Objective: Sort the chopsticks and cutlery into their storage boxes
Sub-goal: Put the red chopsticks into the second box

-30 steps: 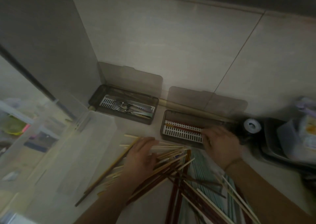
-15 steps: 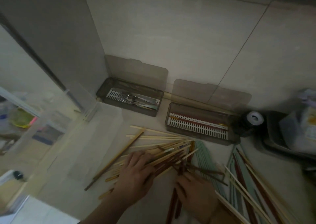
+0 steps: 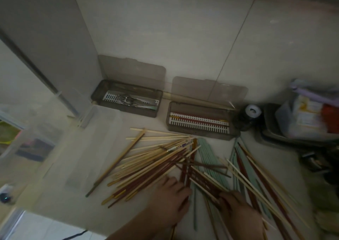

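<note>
A loose pile of chopsticks (image 3: 156,160), pale wood, dark red and light green, fans across the counter. My left hand (image 3: 168,197) rests on the near ends of the wooden and red ones with its fingers spread. To its right, my right hand (image 3: 238,212) has its fingers curled down around a few dark red chopsticks (image 3: 203,183). Against the wall stand two brown boxes with raised lids. The left box (image 3: 126,109) holds metal cutlery (image 3: 132,101). The right box (image 3: 201,134) holds a few chopsticks on a white slotted tray.
A clear plastic bin (image 3: 55,148) stands at the left. A dark tape roll (image 3: 249,115) and a black tray (image 3: 286,138) with packets sit at the right. A long wooden stick (image 3: 198,101) lies along the wall behind the boxes.
My right hand drew back from the right box to the near red chopsticks. My left hand slid back toward me along the pile. The view shifted nearer.
</note>
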Tool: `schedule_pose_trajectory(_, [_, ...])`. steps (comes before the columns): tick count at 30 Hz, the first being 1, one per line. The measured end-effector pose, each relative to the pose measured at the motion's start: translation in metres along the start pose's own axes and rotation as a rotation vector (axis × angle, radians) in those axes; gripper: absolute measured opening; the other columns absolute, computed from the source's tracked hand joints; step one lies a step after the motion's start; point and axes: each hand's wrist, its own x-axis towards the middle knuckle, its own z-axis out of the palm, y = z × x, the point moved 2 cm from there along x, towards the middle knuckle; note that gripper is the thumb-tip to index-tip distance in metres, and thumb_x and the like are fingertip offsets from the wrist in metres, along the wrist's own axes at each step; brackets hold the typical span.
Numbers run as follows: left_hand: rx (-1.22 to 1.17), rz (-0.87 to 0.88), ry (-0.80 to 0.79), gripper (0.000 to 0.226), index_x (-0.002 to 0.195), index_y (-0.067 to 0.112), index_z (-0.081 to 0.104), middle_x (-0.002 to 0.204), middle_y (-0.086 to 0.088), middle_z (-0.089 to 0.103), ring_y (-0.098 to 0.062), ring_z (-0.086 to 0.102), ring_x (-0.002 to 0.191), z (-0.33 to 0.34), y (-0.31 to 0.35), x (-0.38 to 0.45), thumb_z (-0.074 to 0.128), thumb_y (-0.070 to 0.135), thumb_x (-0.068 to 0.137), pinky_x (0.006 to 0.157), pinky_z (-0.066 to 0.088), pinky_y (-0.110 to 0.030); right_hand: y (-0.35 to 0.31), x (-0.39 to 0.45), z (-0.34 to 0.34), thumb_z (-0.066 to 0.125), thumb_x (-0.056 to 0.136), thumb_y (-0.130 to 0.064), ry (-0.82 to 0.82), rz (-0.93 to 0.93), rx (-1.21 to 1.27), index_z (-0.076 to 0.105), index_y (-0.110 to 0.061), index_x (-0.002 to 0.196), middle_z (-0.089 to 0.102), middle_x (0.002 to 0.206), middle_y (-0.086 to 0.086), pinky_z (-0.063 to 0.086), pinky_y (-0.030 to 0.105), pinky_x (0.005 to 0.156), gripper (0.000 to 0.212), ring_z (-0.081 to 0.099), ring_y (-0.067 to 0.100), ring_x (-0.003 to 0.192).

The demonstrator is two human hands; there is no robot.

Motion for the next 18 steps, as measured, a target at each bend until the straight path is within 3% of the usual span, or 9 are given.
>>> schedule_pose_trajectory(3, [-0.027,-0.018,-0.028,0.017,0.092,0.032,0.059,0.083,0.01,0.055,-0.015,0.053,0.085,0.011,0.004,-0.005,0.062,0.045,0.081,0.08,0.037,-0.031,-0.001,0.0,0.002,0.022,0.098,-0.048,0.103,-0.11,-0.038,0.074,-0.024,0.074,0.069,0.082,-0.001,0.045,0.025,0.036,0.062,0.062,0.018,0.046])
schedule_pose_trajectory(5, [-0.044,-0.028,-0.02,0.016,0.094,0.033,0.06,0.088,0.01,0.055,-0.015,0.053,0.086,0.014,0.001,-0.011,0.061,0.044,0.083,0.081,0.036,-0.031,-0.001,0.0,0.004,0.019,0.099,-0.049,0.12,-0.145,-0.052,0.075,-0.024,0.074,0.068,0.084,-0.002,0.047,0.026,0.037,0.066,0.063,0.02,0.051])
schedule_pose_trajectory(9, [-0.074,-0.08,0.079,0.015,0.096,0.033,0.061,0.093,0.01,0.054,-0.014,0.051,0.089,0.013,-0.009,-0.023,0.061,0.04,0.083,0.085,0.034,-0.03,0.001,0.004,0.01,0.042,0.083,-0.043,0.027,-0.093,-0.077,0.072,-0.026,0.072,0.053,0.098,-0.006,0.051,0.028,0.041,0.036,0.065,0.022,0.063])
schedule_pose_trajectory(12, [-0.076,-0.105,0.13,0.018,0.097,0.032,0.061,0.099,0.01,0.053,-0.014,0.05,0.091,0.013,-0.021,-0.032,0.063,0.037,0.079,0.083,0.034,-0.03,0.004,0.008,0.007,0.042,0.075,-0.041,-0.011,-0.085,-0.156,0.069,-0.026,0.07,0.052,0.099,-0.007,0.052,0.035,0.046,0.031,0.061,0.025,0.074])
schedule_pose_trajectory(15, [-0.025,-0.085,0.162,0.016,0.095,0.033,0.063,0.101,0.011,0.055,-0.014,0.051,0.092,0.012,-0.027,-0.038,0.063,0.038,0.08,0.08,0.036,-0.03,0.016,0.013,-0.009,0.044,0.078,-0.037,0.088,-0.063,-0.181,0.074,-0.021,0.08,0.068,0.098,-0.003,0.051,0.042,0.065,0.034,0.059,0.033,0.088])
schedule_pose_trajectory(18, [-0.006,-0.13,0.124,0.025,0.095,0.035,0.061,0.096,0.013,0.06,-0.014,0.051,0.09,0.015,-0.028,-0.041,0.063,0.041,0.071,0.075,0.037,-0.03,0.032,0.037,-0.028,0.041,0.085,-0.029,0.204,-0.091,-0.102,0.073,-0.015,0.087,0.069,0.085,0.004,0.042,0.041,0.073,0.035,0.065,0.035,0.08])
